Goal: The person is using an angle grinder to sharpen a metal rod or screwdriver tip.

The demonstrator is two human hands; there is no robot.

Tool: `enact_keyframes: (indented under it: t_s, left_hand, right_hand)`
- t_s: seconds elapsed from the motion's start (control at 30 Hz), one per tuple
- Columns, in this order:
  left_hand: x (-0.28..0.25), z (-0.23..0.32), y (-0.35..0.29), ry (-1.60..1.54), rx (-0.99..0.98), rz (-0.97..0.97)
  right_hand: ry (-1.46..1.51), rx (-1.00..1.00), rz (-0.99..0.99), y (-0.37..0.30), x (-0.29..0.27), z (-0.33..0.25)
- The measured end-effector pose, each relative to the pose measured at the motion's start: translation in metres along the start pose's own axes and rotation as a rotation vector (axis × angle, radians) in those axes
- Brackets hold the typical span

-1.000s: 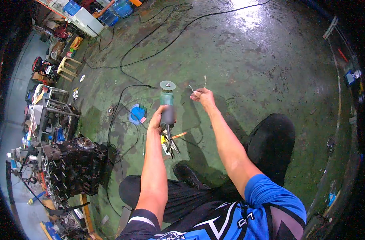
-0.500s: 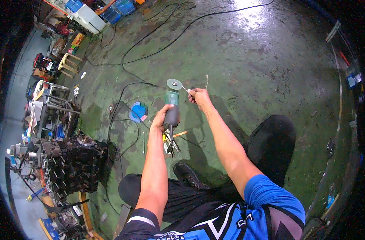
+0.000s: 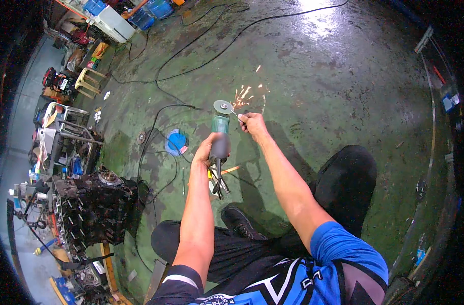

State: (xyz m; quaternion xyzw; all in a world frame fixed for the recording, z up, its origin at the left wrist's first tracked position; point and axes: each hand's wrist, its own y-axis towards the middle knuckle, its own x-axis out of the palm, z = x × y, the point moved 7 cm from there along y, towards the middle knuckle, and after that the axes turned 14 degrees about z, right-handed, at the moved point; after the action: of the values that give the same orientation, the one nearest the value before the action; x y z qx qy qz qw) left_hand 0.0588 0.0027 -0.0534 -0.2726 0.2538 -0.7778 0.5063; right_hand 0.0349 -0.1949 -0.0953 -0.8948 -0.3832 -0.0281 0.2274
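One handheld angle grinder with a green gear housing, dark grey body and round grey disc is the main item: disc end points away from the person, dark cable hangs down from the rear of the body. Orange-white sparks fan out up and to the right from the disc edge. A thin, short metal piece sits against the disc rim; too small to say what kind of part it is. Surface is a worn green-painted concrete floor, scuffed and stained, with glare at the top. Black cables snake across it; a flat blue round object lies on the floor just left of the grinder. At the far left a dark engine block stands among clutter, with a pale plastic stool and blue crates further back. Person is low to the floor, black shoe below the grinder. Left hand is wrapped tight round the rear grey body of the grinder, holding it off the floor. Right hand is just right of the disc, fingers pinched on the thin metal piece, pressing its tip to the disc rim. Grinder sits between both hands, disc near the right fingertips.
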Motion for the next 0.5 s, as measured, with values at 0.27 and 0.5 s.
enact_keyframes:
  t_s: [0.27,0.5]
  left_hand:
    - [0.013,0.0,-0.002,0.0,-0.022,-0.021]
    - [0.003,0.0,-0.002,-0.029,-0.023,-0.008]
  right_hand:
    - [-0.227,-0.194,0.154,0.016,-0.014,0.003]
    - [-0.395,-0.443,0.229,0.006,-0.003,-0.007]
